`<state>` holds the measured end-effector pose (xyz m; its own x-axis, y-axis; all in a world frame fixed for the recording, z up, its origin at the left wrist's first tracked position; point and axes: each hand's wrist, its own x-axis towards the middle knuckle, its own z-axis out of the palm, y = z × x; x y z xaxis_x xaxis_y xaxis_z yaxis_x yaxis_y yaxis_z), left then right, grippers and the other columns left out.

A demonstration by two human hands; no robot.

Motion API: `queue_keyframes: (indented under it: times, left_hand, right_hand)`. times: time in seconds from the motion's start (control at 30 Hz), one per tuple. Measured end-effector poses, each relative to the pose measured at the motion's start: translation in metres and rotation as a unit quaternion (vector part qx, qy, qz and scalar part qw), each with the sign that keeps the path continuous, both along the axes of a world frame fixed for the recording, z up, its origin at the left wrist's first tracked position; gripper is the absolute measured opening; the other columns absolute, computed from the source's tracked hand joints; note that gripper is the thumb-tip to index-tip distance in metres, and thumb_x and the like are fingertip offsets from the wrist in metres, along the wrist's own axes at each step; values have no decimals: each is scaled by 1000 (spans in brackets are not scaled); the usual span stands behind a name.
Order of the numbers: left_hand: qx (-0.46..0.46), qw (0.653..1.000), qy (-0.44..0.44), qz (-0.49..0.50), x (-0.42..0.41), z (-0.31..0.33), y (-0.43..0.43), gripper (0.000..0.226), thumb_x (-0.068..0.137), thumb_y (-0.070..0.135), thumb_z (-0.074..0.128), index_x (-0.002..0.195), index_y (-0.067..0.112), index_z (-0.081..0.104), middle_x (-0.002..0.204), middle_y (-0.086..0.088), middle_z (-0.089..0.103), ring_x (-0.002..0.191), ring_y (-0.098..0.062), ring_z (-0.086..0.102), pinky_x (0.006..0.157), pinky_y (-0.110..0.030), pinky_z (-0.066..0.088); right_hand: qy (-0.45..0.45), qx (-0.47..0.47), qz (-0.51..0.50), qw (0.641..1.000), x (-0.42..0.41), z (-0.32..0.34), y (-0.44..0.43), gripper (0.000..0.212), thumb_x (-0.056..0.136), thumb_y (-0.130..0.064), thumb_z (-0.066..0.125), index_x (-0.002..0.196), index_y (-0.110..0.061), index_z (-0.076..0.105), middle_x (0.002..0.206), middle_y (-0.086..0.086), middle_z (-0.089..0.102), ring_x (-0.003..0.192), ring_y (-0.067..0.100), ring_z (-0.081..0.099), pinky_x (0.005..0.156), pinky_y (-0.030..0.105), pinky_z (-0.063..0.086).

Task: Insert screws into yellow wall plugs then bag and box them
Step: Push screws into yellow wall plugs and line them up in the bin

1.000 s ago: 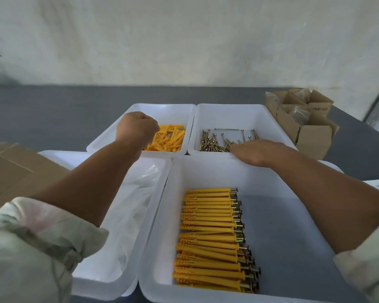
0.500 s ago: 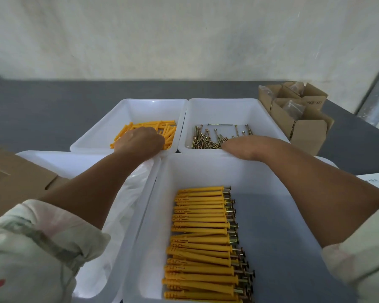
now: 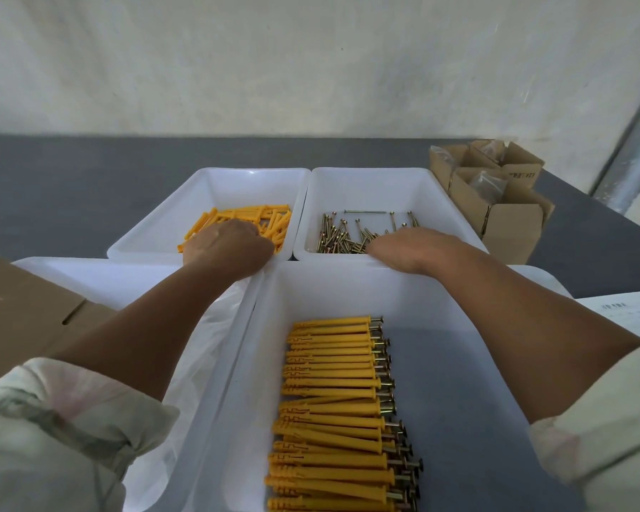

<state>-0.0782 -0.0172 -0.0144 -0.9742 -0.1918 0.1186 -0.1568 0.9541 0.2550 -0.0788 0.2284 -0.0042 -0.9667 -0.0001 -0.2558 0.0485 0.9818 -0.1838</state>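
– Two hands are reaching forward at once. What is each one doing?
– The left hand (image 3: 228, 245) is hovering knuckles-up over the loose yellow wall plugs (image 3: 274, 219) in the far left tray (image 3: 156, 238), with its fingers curling under and out of sight. Whether it is gripping a plug, I cannot tell.
– And the other?
– The right hand (image 3: 411, 249) is lying flatter, crossing the near rim of the far right tray (image 3: 440, 201) and pointing left at the heap of screws (image 3: 342, 236). Its fingertips are hiding under the hand, so I cannot tell whether it is pinching anything.
– Are the hands meeting?
– No, they are working well apart, one over each tray.
– Where are the finished pieces sitting?
– Plugs with screws (image 3: 333, 393) are lying in a neat row in the near tray (image 3: 348, 286), between the forearms. The bottom edge is cutting off the row's end.
– Anything else hard to read?
– Clear bags (image 3: 207, 334) are lying in the near left tray (image 3: 89, 271), partly covered by the left arm. Cardboard boxes (image 3: 510, 223) are standing at the far right of the grey table (image 3: 71, 186), with contents too blurred to name.
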Motion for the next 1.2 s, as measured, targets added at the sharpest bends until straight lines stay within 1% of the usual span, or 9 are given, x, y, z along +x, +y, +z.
queue_keyframes:
  times: [0.13, 0.27, 0.37, 0.57, 0.7, 0.9, 1.07, 1.13, 1.2]
  left_hand:
    - [12, 1000, 16, 13, 3, -1, 2, 18, 81, 28, 48, 82, 24, 66, 85, 5, 61, 81, -21, 54, 65, -30, 35]
    - [15, 999, 33, 4, 4, -1, 2, 20, 85, 28, 46, 87, 29, 66, 89, 9, 60, 84, -18, 53, 63, -29, 35]
    - [26, 999, 33, -12, 3, -1, 1, 21, 86, 28, 46, 86, 38, 64, 92, 14, 57, 87, -16, 49, 65, -28, 34]
    - [62, 997, 18, -35, 4, 1, -1, 33, 87, 21, 44, 71, 43, 65, 98, 19, 53, 91, -13, 46, 72, -29, 36]
    - [72, 996, 16, -48, 5, 1, -3, 34, 88, 20, 42, 79, 41, 68, 101, 17, 56, 92, -12, 46, 75, -30, 38]
    - [115, 992, 35, -35, 8, 3, -3, 35, 85, 16, 42, 72, 37, 67, 97, 13, 58, 92, -16, 49, 73, -31, 38]
    - [227, 972, 65, -13, 12, 9, -3, 36, 79, 8, 45, 71, 30, 71, 83, 15, 65, 86, -15, 58, 67, -28, 44]
    - [256, 964, 69, -6, 13, 11, -4, 32, 78, 7, 48, 74, 30, 71, 83, 11, 66, 85, -18, 60, 71, -31, 49]
    - [284, 955, 80, -7, 16, 11, -4, 30, 76, 6, 50, 74, 30, 69, 77, 10, 65, 79, -15, 59, 64, -27, 45]
  right_hand:
    - [21, 5, -8, 1000, 2, -1, 0, 69, 79, -50, 28, 138, -21, 47, 152, 10, 38, 133, 32, 40, 105, 47, 35]
    - [32, -4, 13, 999, 4, 1, 0, 61, 80, -45, 28, 128, -18, 54, 141, 8, 50, 123, 30, 47, 103, 49, 39]
    - [31, -8, 42, 999, 5, 1, 0, 59, 92, -51, 26, 141, -27, 48, 152, 2, 41, 136, 29, 38, 109, 51, 33]
    - [43, -29, 59, 997, 4, -3, 4, 72, 94, -66, 20, 149, -24, 40, 157, 6, 34, 143, 30, 31, 111, 48, 30]
    - [63, -30, 49, 996, 5, -3, 5, 73, 92, -67, 24, 145, -22, 46, 153, 7, 40, 137, 31, 38, 103, 46, 34]
    - [104, -77, 47, 990, 10, -1, 6, 50, 84, -62, 36, 103, -29, 69, 115, 1, 61, 100, 23, 52, 78, 37, 41]
    - [115, -146, 62, 981, 16, 4, 7, 34, 86, -44, 52, 74, -17, 67, 85, 0, 62, 84, 21, 55, 74, 37, 43]
    - [115, -161, 71, 978, 19, 7, 8, 31, 87, -37, 52, 75, -11, 65, 82, 1, 61, 84, 23, 54, 74, 38, 42]
    - [114, -175, 77, 975, 22, 9, 8, 32, 88, -33, 53, 84, -5, 67, 81, 5, 60, 82, 23, 53, 72, 36, 40]
